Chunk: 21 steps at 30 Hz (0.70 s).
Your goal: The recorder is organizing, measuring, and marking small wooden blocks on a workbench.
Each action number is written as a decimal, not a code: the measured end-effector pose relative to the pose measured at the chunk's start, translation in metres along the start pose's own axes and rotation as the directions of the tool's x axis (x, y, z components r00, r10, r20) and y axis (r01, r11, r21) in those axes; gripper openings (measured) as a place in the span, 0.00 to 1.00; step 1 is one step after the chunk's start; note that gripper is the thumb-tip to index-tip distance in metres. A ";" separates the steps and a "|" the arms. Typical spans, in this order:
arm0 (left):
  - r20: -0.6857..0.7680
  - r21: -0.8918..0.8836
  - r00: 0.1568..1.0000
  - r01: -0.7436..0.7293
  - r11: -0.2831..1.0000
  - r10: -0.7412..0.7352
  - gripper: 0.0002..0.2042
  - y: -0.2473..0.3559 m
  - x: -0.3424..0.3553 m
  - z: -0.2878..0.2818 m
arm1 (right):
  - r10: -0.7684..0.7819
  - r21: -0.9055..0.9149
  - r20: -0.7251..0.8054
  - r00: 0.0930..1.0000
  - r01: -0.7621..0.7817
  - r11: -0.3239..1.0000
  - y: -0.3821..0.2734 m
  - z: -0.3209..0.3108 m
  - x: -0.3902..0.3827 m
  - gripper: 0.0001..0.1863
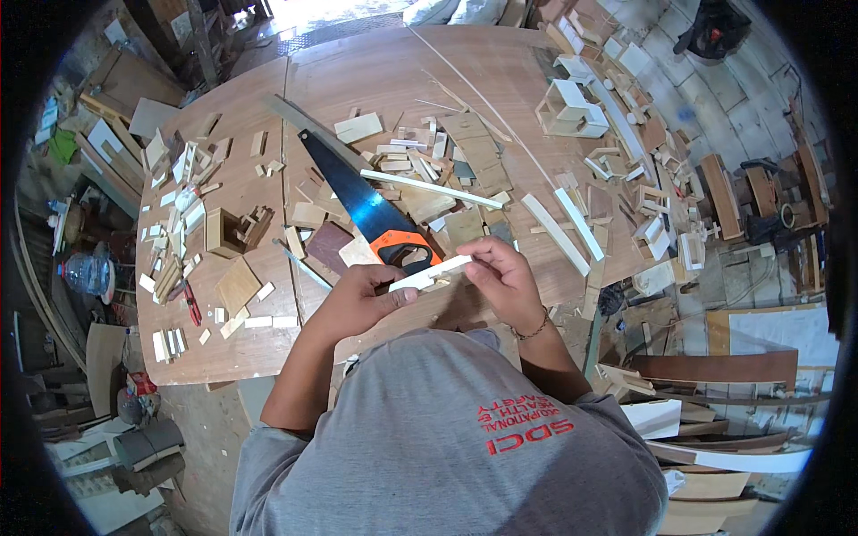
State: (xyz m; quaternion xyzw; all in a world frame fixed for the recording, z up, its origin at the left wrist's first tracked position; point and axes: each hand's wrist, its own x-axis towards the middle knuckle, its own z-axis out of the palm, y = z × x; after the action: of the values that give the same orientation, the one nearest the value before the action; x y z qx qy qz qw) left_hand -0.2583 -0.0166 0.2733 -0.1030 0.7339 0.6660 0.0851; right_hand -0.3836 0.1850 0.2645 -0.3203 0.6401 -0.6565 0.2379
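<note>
Head view, centre frame: both hands meet over the plywood table, just below the handsaw. Left hand pinches the pale wood strip near one end, right hand curls fingers onto the other. Best held level, grips snug, clear of the saw's teeth.

white wood strip | thin, pale | tilted, right end higher | above table edge, by saw handle
</note>
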 end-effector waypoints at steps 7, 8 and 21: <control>-0.170 0.358 0.970 -0.105 0.928 0.176 0.17 -0.003 -0.031 -0.009 | -0.062 -0.215 0.189 0.980 0.103 0.971 -0.010 0.030 0.007 0.13; -0.191 0.382 0.955 -0.140 0.914 0.226 0.17 -0.006 -0.036 -0.010 | -0.058 -0.213 0.201 0.978 0.102 0.972 -0.010 0.036 0.008 0.13; -0.465 0.566 0.857 0.097 0.819 0.220 0.18 -0.021 -0.122 -0.055 | -0.317 -0.428 0.520 0.793 0.564 0.706 -0.015 0.137 0.043 0.08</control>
State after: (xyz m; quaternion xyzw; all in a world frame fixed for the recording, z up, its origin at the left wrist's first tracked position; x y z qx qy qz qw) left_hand -0.1348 -0.0687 0.2907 -0.2205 0.8975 0.3663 -0.1081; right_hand -0.3118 0.0605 0.2807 -0.6522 0.6414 -0.3932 0.0927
